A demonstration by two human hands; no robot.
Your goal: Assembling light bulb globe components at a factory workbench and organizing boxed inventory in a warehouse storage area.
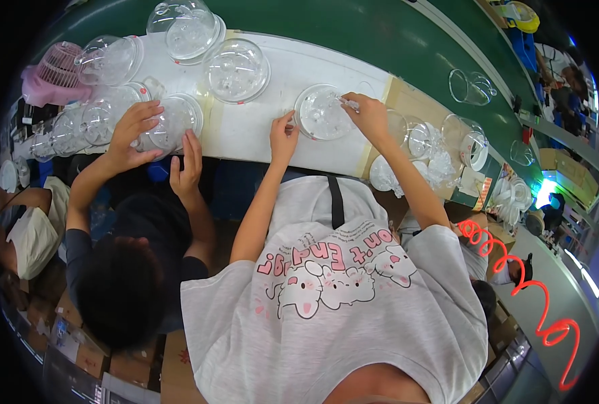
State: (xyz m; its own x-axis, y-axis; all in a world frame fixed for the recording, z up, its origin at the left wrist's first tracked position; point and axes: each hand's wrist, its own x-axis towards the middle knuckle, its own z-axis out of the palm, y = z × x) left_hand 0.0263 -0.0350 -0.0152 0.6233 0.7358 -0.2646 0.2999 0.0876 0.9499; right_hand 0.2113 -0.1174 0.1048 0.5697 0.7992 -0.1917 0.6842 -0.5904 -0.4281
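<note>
**Clear domes on a crowded bench**

A white-topped workbench [266, 128] runs across the upper half of the view, with a green conveyor belt [353, 34] behind it at twelve o'clock. The person works at the bench's near edge, forearms reaching up from the lower centre.

Both hands meet on one clear plastic dome [323, 113] lying on the white top just above centre. The left hand [284, 135] pinches the dome's rim at its nine o'clock side, thumb and fingers closed on the edge. The right hand [369, 116] rests on the rim at about two o'clock, fingertips pressed to it with a small clear piece [349, 102] between them, though how firmly that piece is held I cannot tell.

At nine o'clock a co-worker's two hands [134, 131] cup another dome. More domes [235, 69] stand toward eleven o'clock, and a heap of clear parts [427, 158] crowds the right forearm at three o'clock.

The likeliest risk, as I judge it: the dome is smooth and light and gripped only at the rim, so an uneven push could skate it sideways. The right elbow also sits close to the heap and could knock pieces off the bench edge.
</note>
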